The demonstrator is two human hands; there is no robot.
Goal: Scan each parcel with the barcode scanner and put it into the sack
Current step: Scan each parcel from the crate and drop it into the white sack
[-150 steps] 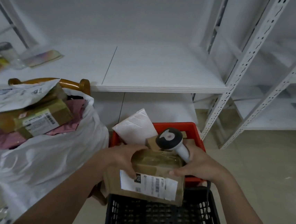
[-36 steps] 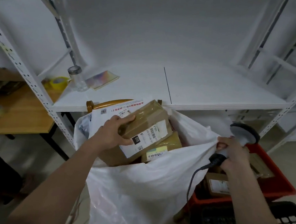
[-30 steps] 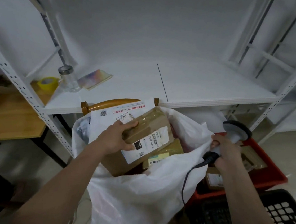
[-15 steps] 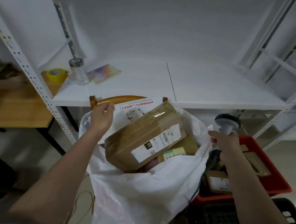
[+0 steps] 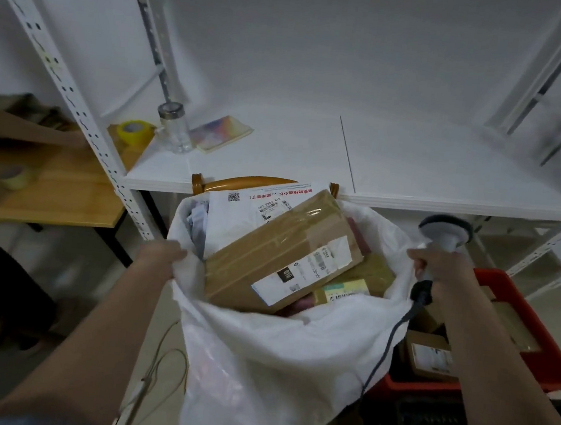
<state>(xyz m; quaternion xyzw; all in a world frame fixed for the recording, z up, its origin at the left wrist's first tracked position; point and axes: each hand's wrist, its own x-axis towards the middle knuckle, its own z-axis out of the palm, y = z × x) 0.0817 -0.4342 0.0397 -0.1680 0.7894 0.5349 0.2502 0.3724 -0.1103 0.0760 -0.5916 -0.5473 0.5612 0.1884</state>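
Left grip on sack rim; parcel just beside, inside

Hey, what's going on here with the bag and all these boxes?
A person is packing parcels into a white sack. The left hand grips the sack's rim on one side, and the right hand holds the barcode scanner at the opposite rim. A taped cardboard box with a shipping label lies on top of the pile in the sack, with no hand on it. More parcels wait in the red crate on the right.
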